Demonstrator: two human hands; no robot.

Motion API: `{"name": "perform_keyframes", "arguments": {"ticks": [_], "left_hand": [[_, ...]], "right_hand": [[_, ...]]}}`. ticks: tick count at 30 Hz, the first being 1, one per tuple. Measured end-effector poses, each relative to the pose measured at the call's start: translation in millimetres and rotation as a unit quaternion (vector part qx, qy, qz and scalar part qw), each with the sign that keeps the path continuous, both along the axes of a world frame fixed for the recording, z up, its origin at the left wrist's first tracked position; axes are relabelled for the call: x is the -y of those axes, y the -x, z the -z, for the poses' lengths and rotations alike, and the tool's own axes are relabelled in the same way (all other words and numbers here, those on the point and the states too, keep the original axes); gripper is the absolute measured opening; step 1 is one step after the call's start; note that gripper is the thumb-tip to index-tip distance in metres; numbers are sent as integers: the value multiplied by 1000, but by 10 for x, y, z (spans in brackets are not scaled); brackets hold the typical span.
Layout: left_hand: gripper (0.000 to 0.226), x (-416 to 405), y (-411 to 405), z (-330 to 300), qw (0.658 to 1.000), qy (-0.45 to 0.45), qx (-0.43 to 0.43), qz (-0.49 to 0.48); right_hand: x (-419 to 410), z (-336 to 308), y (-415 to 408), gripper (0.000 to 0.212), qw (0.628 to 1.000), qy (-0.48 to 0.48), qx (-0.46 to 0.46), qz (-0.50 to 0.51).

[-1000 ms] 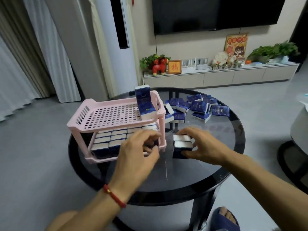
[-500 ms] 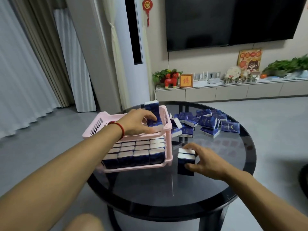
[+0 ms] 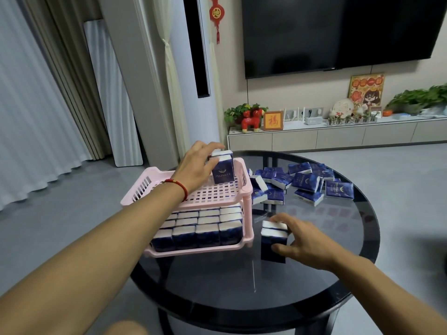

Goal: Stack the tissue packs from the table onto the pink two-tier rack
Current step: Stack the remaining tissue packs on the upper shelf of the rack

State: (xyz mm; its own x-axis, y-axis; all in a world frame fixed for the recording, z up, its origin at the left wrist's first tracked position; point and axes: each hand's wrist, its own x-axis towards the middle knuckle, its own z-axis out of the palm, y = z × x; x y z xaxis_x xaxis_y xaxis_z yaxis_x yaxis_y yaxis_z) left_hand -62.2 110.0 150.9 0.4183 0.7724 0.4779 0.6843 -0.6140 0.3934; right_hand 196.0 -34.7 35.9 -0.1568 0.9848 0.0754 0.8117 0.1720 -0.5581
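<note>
The pink rack is sitting on the left part of the round black table. Its bottom shelf is holding rows of blue tissue packs, four across the front. The left hand is gripping two upright packs at the top shelf's far right corner. The right hand is curling round two more standing packs on the table just beside the rack. Behind, a loose pile of packs is lying, too jumbled to count.

Wall-mounted TV, red horse figurine, framed picture on low cabinet.
</note>
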Motion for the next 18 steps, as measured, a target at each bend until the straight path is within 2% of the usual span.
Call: {"name": "perform_keyframes", "arguments": {"ticks": [6,13,18], "left_hand": [[44,-131,-20,6,997,12,-79,10],[71,-148,-66,-24,999,-2,-54,2],[63,-171,-107,-6,997,12,-77,8]], "right_hand": [[-7,-17,12,53,1000,7,-5,-2],[0,-19,14,53,1000,6,-8,-1],[-7,-29,21,54,1000,9,-6,-1]]}}
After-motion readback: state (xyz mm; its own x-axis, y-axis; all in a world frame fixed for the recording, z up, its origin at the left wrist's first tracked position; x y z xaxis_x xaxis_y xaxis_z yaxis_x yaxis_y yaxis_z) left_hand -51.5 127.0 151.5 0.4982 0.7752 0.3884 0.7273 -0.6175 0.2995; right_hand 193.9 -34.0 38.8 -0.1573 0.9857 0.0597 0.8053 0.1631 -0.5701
